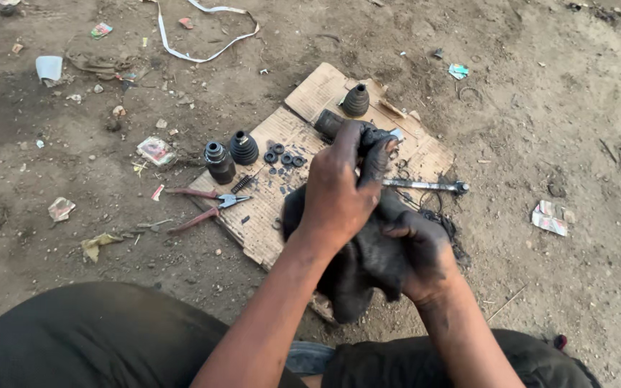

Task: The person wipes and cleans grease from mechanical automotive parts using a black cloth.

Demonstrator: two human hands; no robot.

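My left hand (pixel 339 187) grips a small greasy dark part (pixel 379 136) at its fingertips, above a sheet of cardboard (pixel 267 215). My right hand (pixel 425 251), black with grease, clutches a dirty black rag (pixel 361 266) that hangs below both hands. A metal shaft (pixel 429 186) lies on the cardboard just behind the hands. Two ribbed black rubber boots (pixel 244 147) (pixel 356 100), a dark cylindrical joint piece (pixel 219 162) and several small black rings (pixel 282 156) rest on the cardboard.
Red-handled pliers (pixel 206 205) lie at the cardboard's left edge beside a small spring (pixel 241 184). The bare dirt ground holds scraps of paper (pixel 156 151), a white strap (pixel 203 36) and a crumpled wrapper (pixel 551 218). My knees in dark trousers (pixel 95 338) fill the bottom.
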